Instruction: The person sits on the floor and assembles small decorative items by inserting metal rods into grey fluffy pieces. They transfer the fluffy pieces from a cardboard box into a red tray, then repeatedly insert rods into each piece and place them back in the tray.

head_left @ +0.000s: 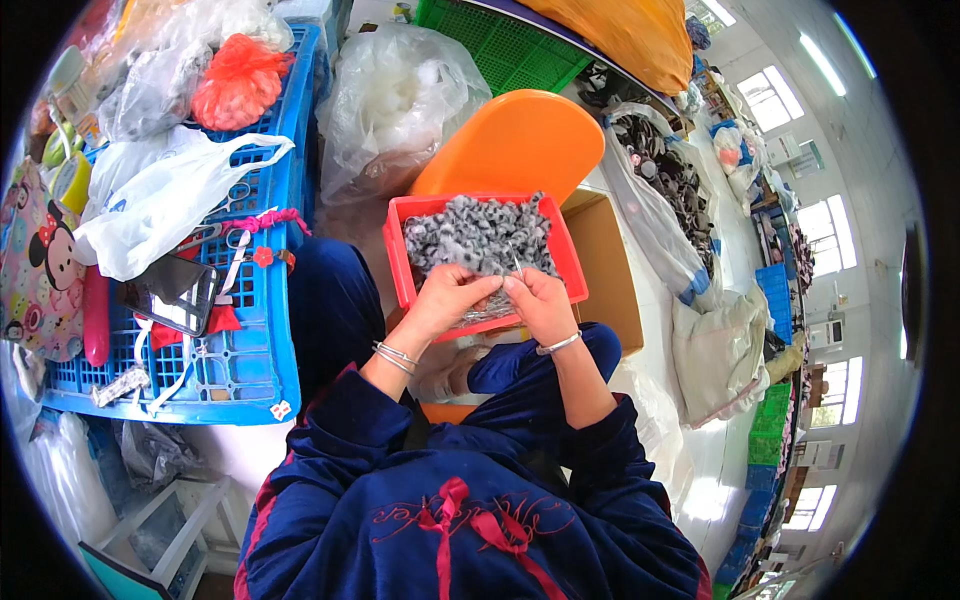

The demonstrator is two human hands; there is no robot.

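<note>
A red plastic bin (572,245) sits in front of me on an orange chair, heaped with small grey curly plush pieces (478,228). Both hands meet over its near part. My left hand (452,300) is closed, thumb and fingertips pinched together beside the grey plush; what lies between them is too small to name. Close against it, my right hand (545,308) also pinches, with a thin pale sliver (517,260) rising by its fingertips. Whether the sliver is a needle or a thread, I cannot tell. Bracelets circle both wrists.
At left, a blue plastic crate table (255,350) carries a phone (172,292), a white plastic bag (165,195), scissors and a red mesh bundle (240,82). A cardboard box (605,265) stands right of the bin. Ahead lies a clear bag of white stuffing (400,100); sacks line the right.
</note>
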